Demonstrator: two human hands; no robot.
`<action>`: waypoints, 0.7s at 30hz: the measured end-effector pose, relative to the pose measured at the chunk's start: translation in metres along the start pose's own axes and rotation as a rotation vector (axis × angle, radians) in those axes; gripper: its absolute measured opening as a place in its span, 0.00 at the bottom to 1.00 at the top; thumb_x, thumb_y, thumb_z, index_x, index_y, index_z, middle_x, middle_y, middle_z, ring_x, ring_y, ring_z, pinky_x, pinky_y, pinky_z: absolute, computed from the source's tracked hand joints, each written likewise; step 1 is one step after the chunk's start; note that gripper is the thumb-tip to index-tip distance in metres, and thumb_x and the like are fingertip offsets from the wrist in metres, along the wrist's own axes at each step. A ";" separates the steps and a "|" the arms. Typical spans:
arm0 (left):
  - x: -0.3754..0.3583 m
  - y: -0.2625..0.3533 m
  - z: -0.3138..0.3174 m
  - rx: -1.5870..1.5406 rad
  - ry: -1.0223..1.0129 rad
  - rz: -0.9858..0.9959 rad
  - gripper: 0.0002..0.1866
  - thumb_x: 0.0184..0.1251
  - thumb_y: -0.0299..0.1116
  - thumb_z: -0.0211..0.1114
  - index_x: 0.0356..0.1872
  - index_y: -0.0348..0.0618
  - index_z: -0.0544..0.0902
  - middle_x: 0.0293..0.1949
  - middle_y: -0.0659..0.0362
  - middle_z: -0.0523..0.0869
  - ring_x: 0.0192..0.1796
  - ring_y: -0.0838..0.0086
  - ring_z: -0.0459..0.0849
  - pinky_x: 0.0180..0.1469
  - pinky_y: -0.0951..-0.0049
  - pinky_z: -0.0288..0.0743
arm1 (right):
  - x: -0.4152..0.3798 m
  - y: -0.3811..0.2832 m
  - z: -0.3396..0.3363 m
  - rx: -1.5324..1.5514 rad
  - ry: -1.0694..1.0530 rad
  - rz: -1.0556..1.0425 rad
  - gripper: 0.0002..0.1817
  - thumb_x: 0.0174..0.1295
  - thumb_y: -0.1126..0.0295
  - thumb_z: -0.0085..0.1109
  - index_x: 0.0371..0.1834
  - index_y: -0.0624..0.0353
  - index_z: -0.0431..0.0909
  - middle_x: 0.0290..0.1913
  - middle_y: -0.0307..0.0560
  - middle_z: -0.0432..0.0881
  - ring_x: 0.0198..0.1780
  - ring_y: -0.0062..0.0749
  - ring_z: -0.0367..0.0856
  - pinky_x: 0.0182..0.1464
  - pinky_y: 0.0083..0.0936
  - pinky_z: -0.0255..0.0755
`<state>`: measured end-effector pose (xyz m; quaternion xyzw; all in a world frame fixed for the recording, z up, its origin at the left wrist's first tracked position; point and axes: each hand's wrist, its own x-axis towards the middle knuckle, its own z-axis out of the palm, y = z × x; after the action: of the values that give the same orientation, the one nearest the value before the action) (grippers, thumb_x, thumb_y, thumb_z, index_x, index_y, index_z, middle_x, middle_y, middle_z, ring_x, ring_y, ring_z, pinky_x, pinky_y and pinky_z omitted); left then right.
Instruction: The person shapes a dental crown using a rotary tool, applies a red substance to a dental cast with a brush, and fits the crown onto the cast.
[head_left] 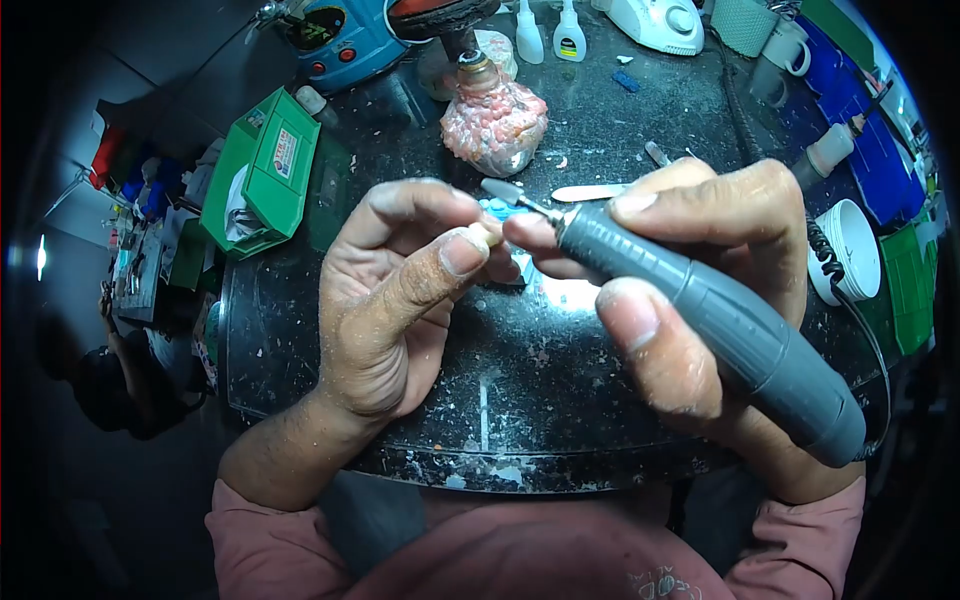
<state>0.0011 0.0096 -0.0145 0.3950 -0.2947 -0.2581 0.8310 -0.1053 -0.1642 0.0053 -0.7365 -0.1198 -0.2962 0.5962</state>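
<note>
My left hand pinches a small cream-coloured piece between thumb and fingertips, which partly cover it. Wrapped in my right hand is a grey rotary handpiece, its body slanting down to the right and its coiled cord trailing off. The grey grinding bit at its tip points up and left, close over the cream piece. My right fingertips come right up to the left ones. Behind the hands, a small blue and white object is partly hidden.
A pink wax-crusted glass lamp stands behind my hands, near a pale blade-like tool. Green bin and blue machine are left; white bottles, a white machine, mug and white tub are behind and right.
</note>
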 end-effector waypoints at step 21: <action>-0.008 0.007 0.009 -0.208 0.152 -0.168 0.12 0.69 0.22 0.63 0.52 0.37 0.80 0.42 0.52 0.87 0.45 0.70 0.88 0.52 0.68 0.85 | 0.005 0.026 0.006 0.070 -0.093 -0.474 0.23 0.60 0.72 0.66 0.52 0.66 0.64 0.40 0.57 0.73 0.49 0.66 0.84 0.52 0.50 0.82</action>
<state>-0.0091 0.0144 -0.0063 0.3486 -0.1685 -0.3254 0.8627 -0.0852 -0.1665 -0.0135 -0.6796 -0.3266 -0.3893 0.5291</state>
